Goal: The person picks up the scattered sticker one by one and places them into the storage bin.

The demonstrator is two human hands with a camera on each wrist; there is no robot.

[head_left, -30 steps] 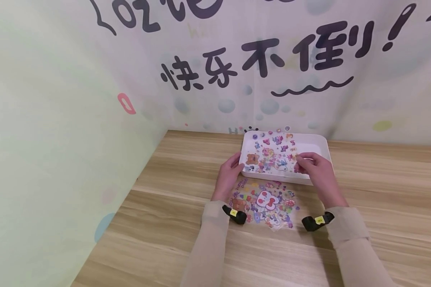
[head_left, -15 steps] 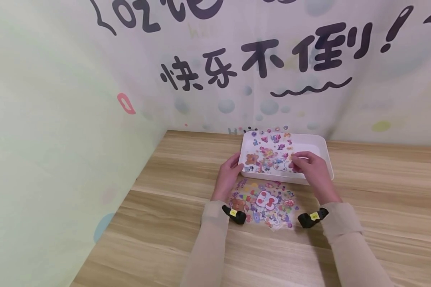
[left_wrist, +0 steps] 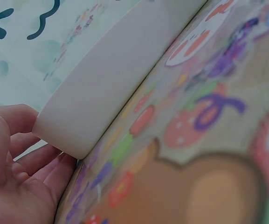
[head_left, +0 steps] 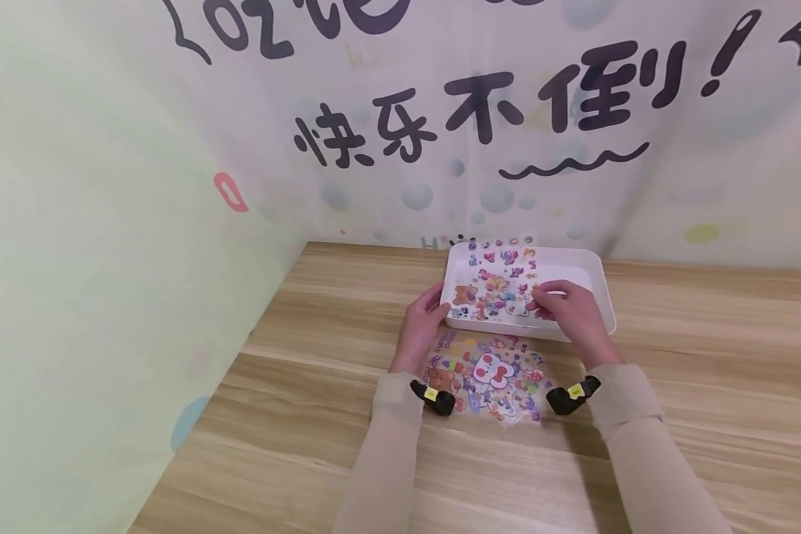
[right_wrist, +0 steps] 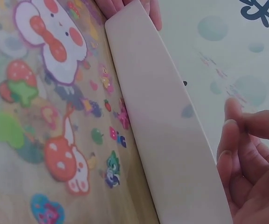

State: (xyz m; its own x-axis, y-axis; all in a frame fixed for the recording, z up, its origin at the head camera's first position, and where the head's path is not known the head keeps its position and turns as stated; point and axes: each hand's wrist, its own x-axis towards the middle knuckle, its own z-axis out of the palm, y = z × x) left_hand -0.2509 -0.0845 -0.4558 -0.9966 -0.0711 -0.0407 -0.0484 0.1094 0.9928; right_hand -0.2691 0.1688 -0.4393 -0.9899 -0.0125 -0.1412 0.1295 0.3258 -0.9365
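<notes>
A white rectangular tray stands on the wooden table. My left hand grips its left front corner, fingers curled round the wall in the left wrist view. Above the tray, my right hand pinches the right edge of a clear sticker sheet between thumb and forefinger. Thin and nearly edge-on, that sheet appears over the rim in the right wrist view. Its small colourful stickers overlap others lower in the tray, among them a brown bear.
Right in front of the tray, a clear bag-like sheet printed with a white rabbit, strawberries and a bear lies flat on the table. A cloth backdrop with dark lettering hangs directly behind the tray.
My right hand has moved left over the tray, carrying the sticker sheet with it. My left hand keeps its grip on the tray's corner.
</notes>
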